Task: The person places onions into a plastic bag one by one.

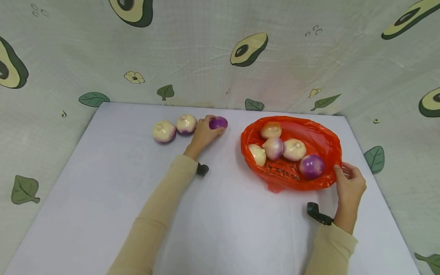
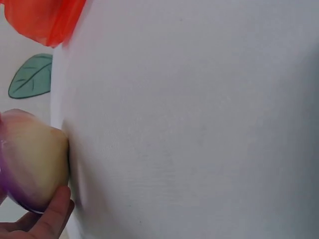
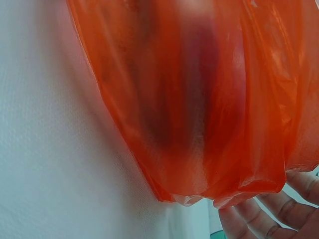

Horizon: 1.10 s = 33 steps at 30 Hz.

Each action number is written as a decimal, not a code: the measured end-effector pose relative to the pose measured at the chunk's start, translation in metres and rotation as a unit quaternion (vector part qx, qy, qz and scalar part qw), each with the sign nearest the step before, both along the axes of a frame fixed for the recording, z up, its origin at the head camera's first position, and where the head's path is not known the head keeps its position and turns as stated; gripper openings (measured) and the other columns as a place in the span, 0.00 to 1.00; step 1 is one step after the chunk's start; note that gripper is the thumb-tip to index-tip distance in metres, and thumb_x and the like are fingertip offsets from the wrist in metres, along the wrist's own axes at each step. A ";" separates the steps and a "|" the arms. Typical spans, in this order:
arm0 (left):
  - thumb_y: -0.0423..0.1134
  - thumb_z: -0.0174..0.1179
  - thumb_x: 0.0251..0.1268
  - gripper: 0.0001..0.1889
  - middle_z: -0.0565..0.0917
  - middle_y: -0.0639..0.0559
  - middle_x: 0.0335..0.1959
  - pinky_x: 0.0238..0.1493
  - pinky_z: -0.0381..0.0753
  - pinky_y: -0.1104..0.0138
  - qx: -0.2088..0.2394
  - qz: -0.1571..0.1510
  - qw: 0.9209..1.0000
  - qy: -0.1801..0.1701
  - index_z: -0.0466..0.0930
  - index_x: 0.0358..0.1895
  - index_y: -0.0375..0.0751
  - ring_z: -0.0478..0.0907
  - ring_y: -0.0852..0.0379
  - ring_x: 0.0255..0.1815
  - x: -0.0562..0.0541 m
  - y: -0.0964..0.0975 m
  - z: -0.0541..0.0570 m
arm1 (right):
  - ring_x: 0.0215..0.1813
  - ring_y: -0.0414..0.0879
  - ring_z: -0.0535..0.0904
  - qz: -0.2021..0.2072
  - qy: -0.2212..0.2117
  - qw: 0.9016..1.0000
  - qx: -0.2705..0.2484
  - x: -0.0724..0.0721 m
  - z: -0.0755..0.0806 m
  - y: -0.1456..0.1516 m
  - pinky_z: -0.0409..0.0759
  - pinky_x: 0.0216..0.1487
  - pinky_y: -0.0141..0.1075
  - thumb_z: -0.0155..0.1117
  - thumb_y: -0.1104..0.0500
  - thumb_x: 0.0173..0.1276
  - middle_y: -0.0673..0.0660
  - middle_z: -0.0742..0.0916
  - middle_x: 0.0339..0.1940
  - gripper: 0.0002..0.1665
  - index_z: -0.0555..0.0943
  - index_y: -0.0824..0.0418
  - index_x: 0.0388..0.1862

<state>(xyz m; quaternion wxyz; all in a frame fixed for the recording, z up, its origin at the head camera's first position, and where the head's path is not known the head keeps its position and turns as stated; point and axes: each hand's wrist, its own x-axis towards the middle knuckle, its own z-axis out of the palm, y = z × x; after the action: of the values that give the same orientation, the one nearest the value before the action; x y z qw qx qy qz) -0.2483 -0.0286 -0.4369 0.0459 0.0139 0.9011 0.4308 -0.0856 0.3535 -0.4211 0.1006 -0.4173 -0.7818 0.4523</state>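
In the head view my left hand (image 1: 204, 134) grips a purple-and-cream turnip (image 1: 219, 122) near the back of the table, thumb on the near side and fingers over the far side. The left wrist view shows the same turnip (image 2: 35, 157) from its cream side, fingertips against it. My right hand (image 1: 351, 186) pinches the rim of a red plastic bag (image 1: 292, 184) at its near right, thumb inside and fingers outside. The bag lies wide open with several turnips in it, one showing its purple side (image 1: 311, 167). Red film fills most of the right wrist view.
Two more turnips, one at the left (image 1: 164, 131) and another beside it (image 1: 186, 124), sit left of my left hand. Everything rests on a white table (image 1: 220, 225). A cloth backdrop (image 1: 199, 49) printed with avocados and leaves hangs behind it.
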 end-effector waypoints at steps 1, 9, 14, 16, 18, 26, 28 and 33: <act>0.52 0.61 0.55 0.32 0.68 0.37 0.59 0.61 0.69 0.51 0.004 -0.003 1.000 0.001 0.65 0.62 0.47 0.68 0.42 0.59 0.001 0.000 0.000 | 0.40 0.29 0.68 0.002 -0.002 1.000 0.001 0.000 0.000 0.000 0.74 0.57 0.29 0.53 0.42 0.66 0.45 0.76 0.49 0.30 0.69 0.49 0.65; 0.47 0.64 0.53 0.30 0.70 0.38 0.57 0.62 0.68 0.54 0.030 -0.012 0.999 0.007 0.67 0.59 0.43 0.67 0.46 0.59 0.013 -0.003 -0.002 | 0.39 0.29 0.68 0.002 0.004 1.000 -0.004 0.001 -0.001 0.001 0.75 0.47 0.22 0.54 0.42 0.66 0.40 0.75 0.44 0.29 0.70 0.49 0.65; 0.47 0.66 0.51 0.30 0.70 0.39 0.56 0.61 0.69 0.53 0.028 -0.023 0.999 0.016 0.68 0.58 0.43 0.68 0.45 0.59 0.023 -0.005 -0.001 | 0.38 0.28 0.68 0.001 0.009 1.000 -0.004 0.002 0.000 0.003 0.74 0.42 0.19 0.55 0.43 0.66 0.39 0.75 0.42 0.29 0.71 0.49 0.64; 0.46 0.67 0.50 0.29 0.69 0.39 0.56 0.60 0.70 0.52 0.020 -0.026 0.999 0.027 0.69 0.57 0.44 0.68 0.44 0.58 0.028 -0.005 -0.001 | 0.37 0.28 0.69 -0.003 0.017 1.000 -0.011 0.002 0.000 0.003 0.73 0.39 0.17 0.56 0.44 0.65 0.37 0.75 0.39 0.28 0.72 0.50 0.64; 0.46 0.67 0.49 0.29 0.68 0.39 0.56 0.59 0.71 0.51 0.012 -0.027 0.999 0.036 0.69 0.56 0.45 0.69 0.43 0.57 0.033 -0.004 -0.001 | 0.36 0.28 0.69 -0.002 0.019 1.000 -0.009 0.003 0.001 0.002 0.73 0.37 0.16 0.56 0.44 0.65 0.37 0.74 0.38 0.29 0.71 0.51 0.64; 0.45 0.68 0.49 0.29 0.67 0.43 0.58 0.61 0.69 0.50 0.020 -0.027 0.997 0.077 0.70 0.57 0.50 0.69 0.44 0.58 0.048 -0.002 0.010 | 0.37 0.29 0.69 -0.007 0.023 0.999 -0.022 0.003 0.002 0.001 0.72 0.36 0.16 0.56 0.45 0.65 0.39 0.75 0.41 0.28 0.71 0.50 0.64; 0.46 0.69 0.48 0.29 0.68 0.44 0.58 0.61 0.69 0.50 0.022 -0.026 0.995 0.092 0.71 0.57 0.51 0.69 0.46 0.59 0.052 -0.001 0.017 | 0.38 0.29 0.69 -0.005 0.020 1.000 -0.021 0.003 0.002 0.001 0.73 0.38 0.16 0.56 0.44 0.66 0.39 0.75 0.42 0.28 0.71 0.50 0.64; 0.45 0.70 0.47 0.30 0.68 0.46 0.58 0.60 0.71 0.50 0.027 -0.029 0.992 0.119 0.71 0.57 0.53 0.69 0.47 0.58 0.062 0.006 0.040 | 0.38 0.28 0.68 -0.001 0.014 1.000 -0.014 0.003 0.002 0.001 0.73 0.41 0.17 0.55 0.43 0.66 0.39 0.75 0.41 0.29 0.71 0.49 0.64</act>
<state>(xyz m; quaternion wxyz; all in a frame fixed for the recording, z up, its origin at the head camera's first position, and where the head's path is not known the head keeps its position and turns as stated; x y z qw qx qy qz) -0.1866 -0.0230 -0.3970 -0.0494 0.0922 0.8876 0.4486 -0.0825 0.3544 -0.4186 0.1064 -0.4132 -0.7736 0.4685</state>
